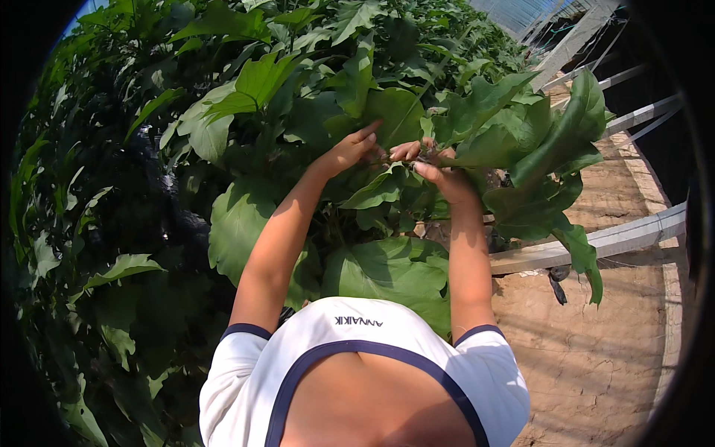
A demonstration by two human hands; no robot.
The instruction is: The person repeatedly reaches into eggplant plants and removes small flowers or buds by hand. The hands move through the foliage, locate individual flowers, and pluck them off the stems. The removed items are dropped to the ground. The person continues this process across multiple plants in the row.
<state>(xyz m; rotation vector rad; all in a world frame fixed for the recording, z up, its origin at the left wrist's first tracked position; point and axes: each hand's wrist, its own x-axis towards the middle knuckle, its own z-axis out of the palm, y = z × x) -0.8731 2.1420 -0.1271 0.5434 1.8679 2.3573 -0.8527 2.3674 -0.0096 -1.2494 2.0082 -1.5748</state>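
Observation:
My left hand (354, 146) is among the leaves of a broad-leaved plant, its index finger pointing up and right; its other fingertips are partly hidden near a thin stem. My right hand (435, 167) is close beside it, thumb and fingers closed around a leafy stem (427, 153) with small, dark, shrivelled-looking parts. Large lobed green leaves (503, 139) spread to the right from that stem. Behind the hands stands a broad round leaf (394, 114), and a large leaf (385, 268) lies below them, between my forearms.
Dense green plants (84, 223) fill the left and the far side. Dark shiny plastic film (190, 223) shows between them. At the right, a pale beam (614, 232) and further slanting frame bars (575, 44) stand against a cracked, tan earthen surface (581, 346).

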